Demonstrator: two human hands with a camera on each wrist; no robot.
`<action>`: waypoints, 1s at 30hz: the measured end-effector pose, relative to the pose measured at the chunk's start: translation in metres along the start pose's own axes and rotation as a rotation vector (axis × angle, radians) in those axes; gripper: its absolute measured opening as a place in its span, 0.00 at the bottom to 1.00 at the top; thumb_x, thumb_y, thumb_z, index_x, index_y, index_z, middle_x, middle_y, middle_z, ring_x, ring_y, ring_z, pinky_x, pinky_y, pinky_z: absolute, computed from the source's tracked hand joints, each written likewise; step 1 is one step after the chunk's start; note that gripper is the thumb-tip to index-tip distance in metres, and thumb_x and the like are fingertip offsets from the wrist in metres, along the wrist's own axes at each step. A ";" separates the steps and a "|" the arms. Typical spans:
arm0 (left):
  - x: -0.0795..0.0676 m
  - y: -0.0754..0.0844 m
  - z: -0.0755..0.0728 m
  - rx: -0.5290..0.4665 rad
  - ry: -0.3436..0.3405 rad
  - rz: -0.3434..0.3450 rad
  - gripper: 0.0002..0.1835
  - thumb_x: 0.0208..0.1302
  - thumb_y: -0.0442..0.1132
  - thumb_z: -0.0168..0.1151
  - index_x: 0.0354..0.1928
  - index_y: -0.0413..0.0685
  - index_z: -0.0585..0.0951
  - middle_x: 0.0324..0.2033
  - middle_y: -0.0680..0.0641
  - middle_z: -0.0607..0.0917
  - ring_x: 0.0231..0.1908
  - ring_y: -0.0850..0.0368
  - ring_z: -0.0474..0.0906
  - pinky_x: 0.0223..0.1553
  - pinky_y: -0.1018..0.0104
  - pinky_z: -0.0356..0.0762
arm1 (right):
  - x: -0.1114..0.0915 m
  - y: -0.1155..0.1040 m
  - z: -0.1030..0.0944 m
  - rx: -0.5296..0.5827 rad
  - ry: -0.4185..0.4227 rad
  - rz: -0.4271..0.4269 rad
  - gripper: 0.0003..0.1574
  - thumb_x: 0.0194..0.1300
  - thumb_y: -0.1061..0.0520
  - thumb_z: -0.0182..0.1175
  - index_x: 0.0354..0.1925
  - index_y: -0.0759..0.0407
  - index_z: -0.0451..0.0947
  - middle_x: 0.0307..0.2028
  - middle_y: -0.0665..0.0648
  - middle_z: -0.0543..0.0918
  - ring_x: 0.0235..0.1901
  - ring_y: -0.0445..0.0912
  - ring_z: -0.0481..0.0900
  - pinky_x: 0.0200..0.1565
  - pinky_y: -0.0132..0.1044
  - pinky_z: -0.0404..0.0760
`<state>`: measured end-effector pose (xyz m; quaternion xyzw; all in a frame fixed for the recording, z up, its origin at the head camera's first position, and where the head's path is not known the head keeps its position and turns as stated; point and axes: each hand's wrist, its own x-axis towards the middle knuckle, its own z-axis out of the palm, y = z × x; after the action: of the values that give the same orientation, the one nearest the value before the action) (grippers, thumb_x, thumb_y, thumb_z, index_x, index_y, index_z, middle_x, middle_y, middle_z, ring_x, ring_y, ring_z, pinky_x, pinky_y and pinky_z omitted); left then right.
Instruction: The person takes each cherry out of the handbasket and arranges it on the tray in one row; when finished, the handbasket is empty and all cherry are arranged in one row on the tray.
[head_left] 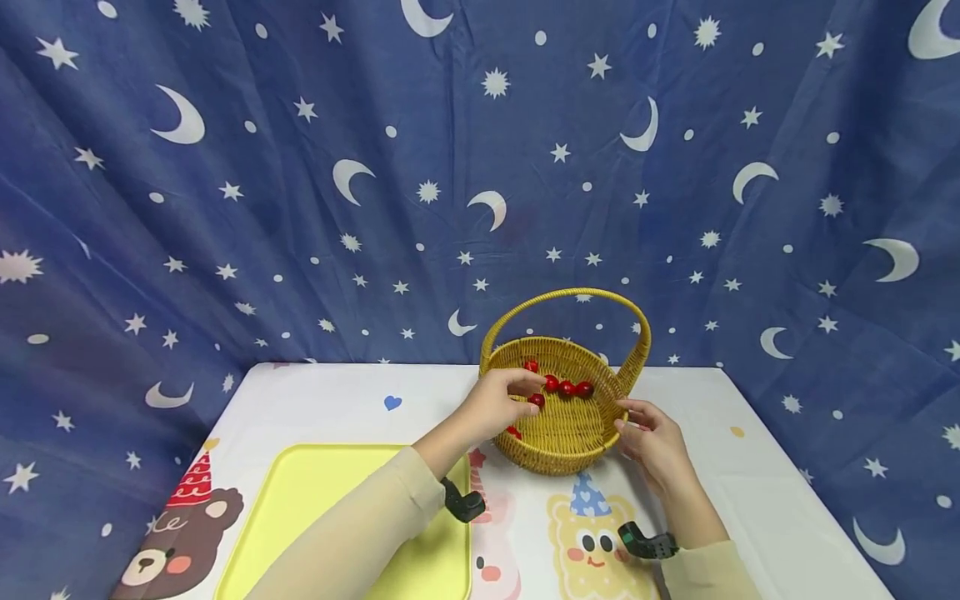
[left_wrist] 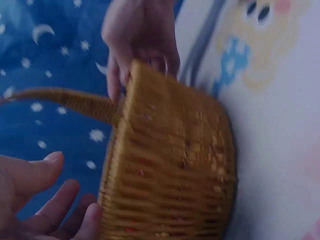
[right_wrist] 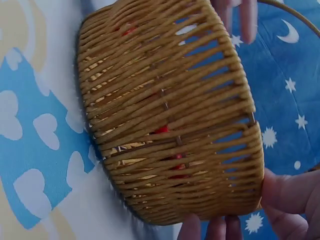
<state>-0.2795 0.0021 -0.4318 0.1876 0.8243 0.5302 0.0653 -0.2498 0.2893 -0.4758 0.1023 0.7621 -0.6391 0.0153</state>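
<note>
Leftmost on the white counter (head_left: 315, 404) is a bear print (head_left: 191, 533), then the yellow tray (head_left: 337, 487), which my left sleeve (head_left: 352, 533) partly covers. My left grip (head_left: 491, 404) is over the left side of the basket (head_left: 555, 463), thumb and fingers spread, near one of the red balls (head_left: 567, 389). The basket sits beyond and right of the tray, in front of the curtain (head_left: 420, 125), its handle (head_left: 570, 292) arching above; inside, three balls line up at the back. My right grip (head_left: 656, 437) pinches its right rim, just beside the handle's foot. A cookie print (head_left: 596, 554) lies in front.
</note>
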 end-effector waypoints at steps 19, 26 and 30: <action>0.065 -0.024 0.033 0.220 -0.127 -0.212 0.25 0.60 0.22 0.62 0.57 0.47 0.90 0.56 0.42 0.89 0.38 0.55 0.77 0.26 0.68 0.67 | 0.006 0.008 -0.009 0.094 -0.061 0.048 0.22 0.77 0.64 0.62 0.66 0.58 0.76 0.52 0.53 0.78 0.50 0.43 0.83 0.54 0.41 0.88; 0.071 -0.030 0.051 0.428 -0.137 -0.148 0.17 0.65 0.27 0.62 0.48 0.50 0.92 0.49 0.53 0.92 0.47 0.59 0.83 0.53 0.67 0.83 | 0.007 0.008 -0.007 0.082 -0.052 0.045 0.23 0.77 0.63 0.62 0.66 0.58 0.75 0.52 0.53 0.77 0.50 0.43 0.82 0.54 0.41 0.88; 0.073 -0.029 0.052 0.356 -0.098 -0.092 0.16 0.64 0.26 0.69 0.50 0.50 0.92 0.52 0.52 0.91 0.53 0.56 0.83 0.59 0.62 0.83 | 0.009 0.008 -0.007 0.078 -0.053 0.049 0.23 0.77 0.63 0.62 0.67 0.58 0.75 0.52 0.51 0.77 0.51 0.43 0.82 0.54 0.41 0.88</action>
<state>-0.3374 0.0635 -0.4735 0.1838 0.9087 0.3624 0.0954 -0.2560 0.2991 -0.4839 0.1045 0.7331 -0.6704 0.0468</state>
